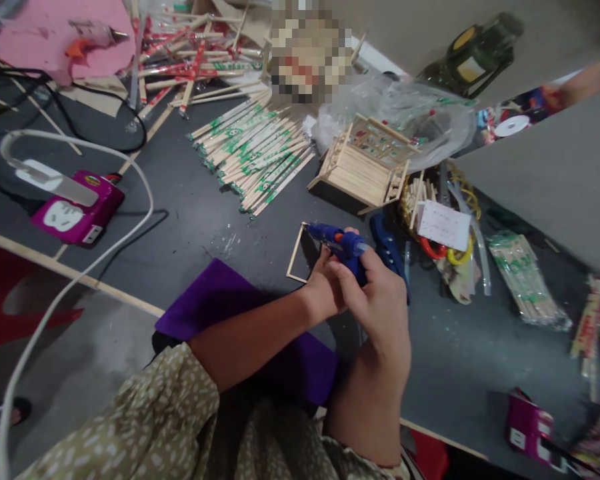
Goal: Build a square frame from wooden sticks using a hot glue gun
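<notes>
My right hand (380,293) is wrapped round a blue glue gun (347,245), its nozzle pointing left. The nozzle tip is at the upper corner of a small frame of thin wooden sticks (295,259). Close against the right hand, my left hand (325,283) is closed at the frame's right side, where the sticks run in behind its fingers. Part of the left fingers is hidden by the gun and the right hand. Below my left forearm lies a purple sheet (215,300). Beside the right hand rests a dark blue tool (387,243), partly covered.
Wrapped chopsticks (255,153) lie beyond my hands, near a wooden stick model (360,167). A basket (413,200) of odds and ends stands right. At left are a purple power socket (77,207), a white cable (147,187) and another glue gun (93,37) on pink sheet.
</notes>
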Demonstrator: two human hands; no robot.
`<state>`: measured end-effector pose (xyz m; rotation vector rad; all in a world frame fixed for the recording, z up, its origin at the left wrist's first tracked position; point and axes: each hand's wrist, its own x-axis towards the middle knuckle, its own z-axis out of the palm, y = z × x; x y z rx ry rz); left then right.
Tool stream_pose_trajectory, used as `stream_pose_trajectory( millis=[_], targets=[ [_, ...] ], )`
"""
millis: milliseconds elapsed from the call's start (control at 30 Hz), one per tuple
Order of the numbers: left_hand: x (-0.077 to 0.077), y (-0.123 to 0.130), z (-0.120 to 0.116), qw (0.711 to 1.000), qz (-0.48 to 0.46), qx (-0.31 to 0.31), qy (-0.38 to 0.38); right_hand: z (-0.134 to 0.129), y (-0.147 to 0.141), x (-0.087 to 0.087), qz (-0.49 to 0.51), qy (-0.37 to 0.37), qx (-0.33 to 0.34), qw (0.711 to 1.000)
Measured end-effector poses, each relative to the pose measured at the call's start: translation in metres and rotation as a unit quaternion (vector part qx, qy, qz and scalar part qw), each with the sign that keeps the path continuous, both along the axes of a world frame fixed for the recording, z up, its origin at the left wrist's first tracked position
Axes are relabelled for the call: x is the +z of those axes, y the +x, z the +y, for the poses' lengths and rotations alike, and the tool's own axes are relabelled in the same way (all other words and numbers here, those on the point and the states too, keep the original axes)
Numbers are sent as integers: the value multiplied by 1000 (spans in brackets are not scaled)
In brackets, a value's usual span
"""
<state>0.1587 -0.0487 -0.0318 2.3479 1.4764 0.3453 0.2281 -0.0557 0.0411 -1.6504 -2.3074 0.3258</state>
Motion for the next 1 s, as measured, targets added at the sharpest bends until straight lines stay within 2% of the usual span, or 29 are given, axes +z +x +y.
stream_pose_trajectory(
  millis=[67, 367, 667, 1000],
  targets=[
    [2, -1, 0, 1000, 17, -3, 19, 0, 0, 0, 0, -4, 0, 1000],
    [8, -3, 1, 1000, 22, -11, 6, 0, 1, -3, 25, 9, -8, 1000],
    [6, -5, -2, 1000, -5, -9, 16, 1, 1, -4, 36, 3, -20, 999],
    [9, -6, -1, 999, 33, -6, 23, 1, 1, -3, 24, 1, -15, 1000]
  ],
)
